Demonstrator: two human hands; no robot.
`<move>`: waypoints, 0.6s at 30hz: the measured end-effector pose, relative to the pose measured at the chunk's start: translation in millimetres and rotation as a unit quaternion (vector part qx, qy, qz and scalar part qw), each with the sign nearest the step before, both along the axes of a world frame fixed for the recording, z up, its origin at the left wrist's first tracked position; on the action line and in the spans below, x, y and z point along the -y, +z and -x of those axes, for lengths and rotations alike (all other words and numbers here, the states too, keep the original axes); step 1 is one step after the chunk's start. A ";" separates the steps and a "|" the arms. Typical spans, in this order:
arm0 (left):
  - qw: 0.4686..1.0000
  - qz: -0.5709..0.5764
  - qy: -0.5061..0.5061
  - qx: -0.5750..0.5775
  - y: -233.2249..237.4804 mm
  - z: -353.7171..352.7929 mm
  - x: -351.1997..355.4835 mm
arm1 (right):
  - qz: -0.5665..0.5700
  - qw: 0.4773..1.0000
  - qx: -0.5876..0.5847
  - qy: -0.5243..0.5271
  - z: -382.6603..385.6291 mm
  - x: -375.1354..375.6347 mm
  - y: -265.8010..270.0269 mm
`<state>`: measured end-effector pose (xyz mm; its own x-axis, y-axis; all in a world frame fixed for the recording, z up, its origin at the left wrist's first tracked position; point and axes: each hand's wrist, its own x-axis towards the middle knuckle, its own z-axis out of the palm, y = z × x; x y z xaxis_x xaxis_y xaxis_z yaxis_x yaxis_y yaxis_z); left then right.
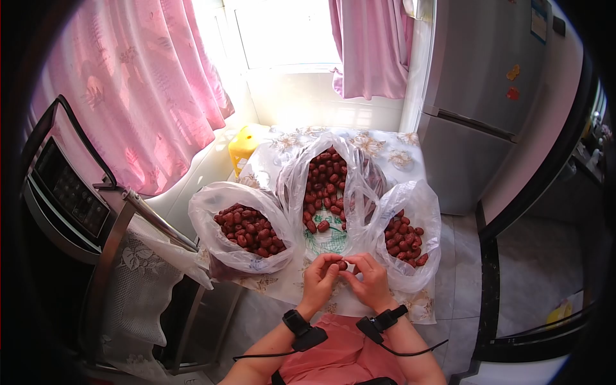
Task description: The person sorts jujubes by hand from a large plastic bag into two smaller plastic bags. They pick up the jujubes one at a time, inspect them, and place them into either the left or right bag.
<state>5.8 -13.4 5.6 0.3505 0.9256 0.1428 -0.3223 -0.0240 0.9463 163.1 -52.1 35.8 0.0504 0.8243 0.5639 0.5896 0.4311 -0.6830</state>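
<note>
A dark red jujube (pixel 342 265) is pinched between my left hand (pixel 320 274) and my right hand (pixel 367 277), both with closed fingers, at the near side of the table. Just beyond them lies the middle plastic bag (pixel 292 183), its mouth open towards me. Many jujubes (pixel 326 178) fill its back part, and a few sit loose near the green print. On the left stands another open bag (pixel 205 199) of jujubes (pixel 247 230). A third open bag (pixel 427 208), close to my right hand, holds jujubes (pixel 404 239) too.
The table has a flowered cloth (pixel 401 157). A yellow stool (pixel 242 147) is behind it. To the left stands a black appliance (pixel 70 192) on a rack with a lace cover (pixel 135 282). A grey refrigerator (pixel 478 96) rises at the right. Pink curtains (pixel 135 83) frame the window.
</note>
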 end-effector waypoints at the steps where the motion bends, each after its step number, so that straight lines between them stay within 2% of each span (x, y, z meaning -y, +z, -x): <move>1: 1.000 -0.001 -0.002 0.018 -0.2 0.5 0.0 | 0.004 1.000 0.003 -0.002 0.0 -0.2 -0.3; 5: 0.999 0.013 -0.004 0.031 2.6 0.4 -0.1 | 0.021 1.000 0.002 -0.004 0.1 -0.2 -0.2; 13: 0.998 -0.036 0.011 -0.048 0.6 -2.8 -0.3 | 0.014 1.000 0.012 -0.010 -0.9 -0.5 -1.4; 16: 1.000 -0.002 -0.008 -0.001 5.5 -2.5 0.6 | 0.014 1.000 0.010 -0.009 -0.7 -0.1 -0.8; 18: 1.000 -0.008 -0.010 -0.012 5.6 -1.6 0.3 | 0.015 1.000 0.006 -0.007 -0.1 0.2 -0.5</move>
<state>7.3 -13.7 11.2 0.3721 0.9162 0.1488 -0.2992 -0.0334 0.9536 163.3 -52.3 35.3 0.0564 0.8403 0.5391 0.6035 0.4014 -0.6889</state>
